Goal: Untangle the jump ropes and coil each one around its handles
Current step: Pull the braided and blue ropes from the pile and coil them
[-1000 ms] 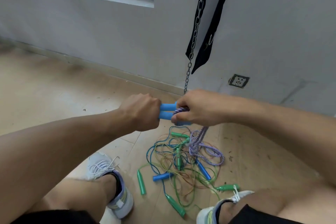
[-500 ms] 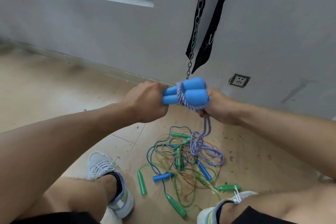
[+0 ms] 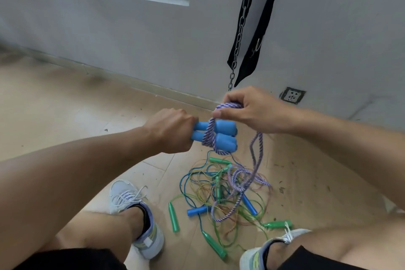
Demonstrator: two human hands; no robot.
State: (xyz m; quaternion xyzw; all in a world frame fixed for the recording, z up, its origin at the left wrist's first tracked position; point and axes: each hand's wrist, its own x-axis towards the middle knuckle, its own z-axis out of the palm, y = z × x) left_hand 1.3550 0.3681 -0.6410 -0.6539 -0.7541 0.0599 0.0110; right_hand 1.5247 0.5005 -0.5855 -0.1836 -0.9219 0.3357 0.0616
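My left hand (image 3: 169, 130) grips two blue handles (image 3: 223, 136) held side by side, pointing right. A purple-and-white braided rope (image 3: 256, 160) is looped around their middle. My right hand (image 3: 252, 108) pinches that rope just above the handles; the rest hangs down to the floor. Below lies a tangled pile of thin ropes (image 3: 221, 195) in green, blue and yellow, with several green handles (image 3: 173, 217) and blue handles (image 3: 197, 211) sticking out.
My two shoes (image 3: 140, 215) stand on the wooden floor either side of the pile. A chain (image 3: 240, 28) and black strap (image 3: 260, 28) hang on the grey wall behind, near a wall socket (image 3: 292, 95).
My right hand has come from under the handles up over them, carrying the braided rope around. The handles have dropped a little lower.
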